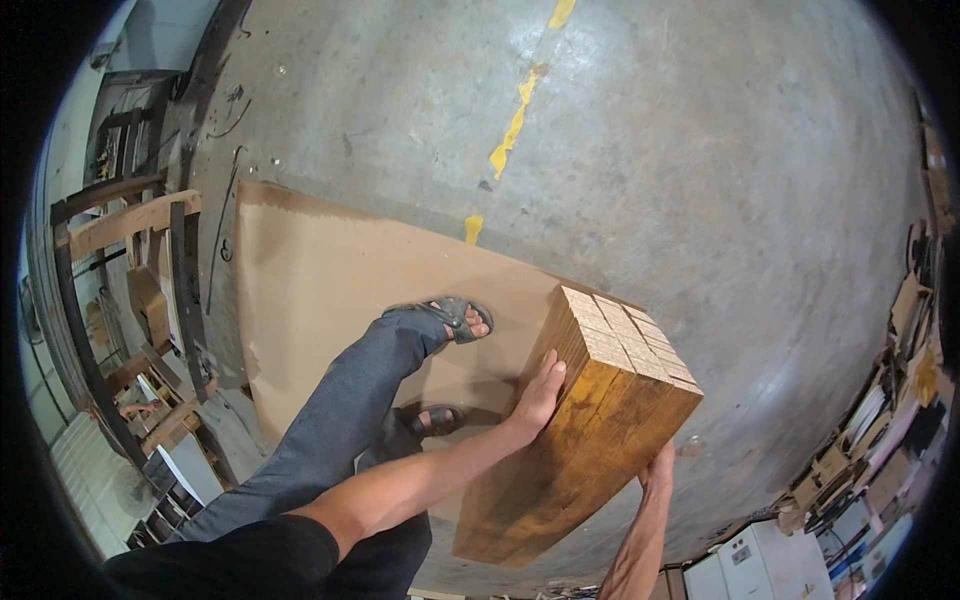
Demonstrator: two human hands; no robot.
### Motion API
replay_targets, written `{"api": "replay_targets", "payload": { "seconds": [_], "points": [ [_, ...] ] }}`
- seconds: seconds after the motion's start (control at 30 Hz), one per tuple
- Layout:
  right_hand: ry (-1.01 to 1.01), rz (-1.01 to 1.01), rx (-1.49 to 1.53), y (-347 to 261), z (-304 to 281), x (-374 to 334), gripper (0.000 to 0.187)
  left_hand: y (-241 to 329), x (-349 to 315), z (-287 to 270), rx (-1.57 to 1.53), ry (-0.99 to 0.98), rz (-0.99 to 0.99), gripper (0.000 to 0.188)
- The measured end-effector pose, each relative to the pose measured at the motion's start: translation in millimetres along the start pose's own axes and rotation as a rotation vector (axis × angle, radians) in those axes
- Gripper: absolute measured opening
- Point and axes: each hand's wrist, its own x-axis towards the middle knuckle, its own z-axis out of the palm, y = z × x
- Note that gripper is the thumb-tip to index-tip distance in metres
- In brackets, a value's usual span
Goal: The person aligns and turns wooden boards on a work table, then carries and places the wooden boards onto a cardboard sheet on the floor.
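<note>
I carry a bundle of stacked wooden slats (590, 430), golden brown on its long side with pale cut ends facing up. My left hand (537, 397) presses flat against its left side. My right hand (660, 468) grips its lower right side from beneath. The bundle hangs above a brown cardboard sheet (320, 270) on the concrete floor. My legs in grey trousers and my sandalled feet (455, 318) are on the cardboard, just left of the bundle.
The concrete floor (700, 150) bears a broken yellow painted line (515, 120). Wooden frames and dark metal bars (130, 250) stand along the left. Cluttered shelves and white boxes (860, 470) line the right edge.
</note>
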Motion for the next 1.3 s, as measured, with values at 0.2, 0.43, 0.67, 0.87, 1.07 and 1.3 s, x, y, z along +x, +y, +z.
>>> {"api": "replay_targets", "payload": {
  "seconds": [0.2, 0.43, 0.67, 0.87, 1.07, 1.3],
  "points": [
    [0.217, -0.283, -0.222, 1.7, -25.2, -44.5, 0.086, 0.2, -8.7, -56.2, 0.078, 0.168, -0.039, 0.066],
    [0.322, -0.486, -0.164, 75.5, 26.4, -238.7, 0.053, -3.7, -163.1, -364.3, 0.328, 0.444, -0.022, 0.047],
    [-0.324, -0.246, -0.769, 227.2, 144.8, -403.7, 0.045, -76.0, -440.6, -546.8, 0.214, 0.819, 0.022, 0.023],
    [-0.575, -0.091, -1.029, 283.6, 263.0, -441.5, 0.064, -112.4, -551.0, -546.8, 0.576, 0.6, -0.165, 0.042],
    [-0.568, -0.407, -1.267, 309.4, 394.4, -446.9, 0.062, -134.4, -647.3, -606.5, 0.226, 0.77, 0.126, 0.049],
    [-0.761, -0.503, -1.313, 425.0, 639.7, -583.0, 0.054, -194.9, -733.4, -797.1, -0.275, 1.093, 0.059, 0.035]
  ]
}}
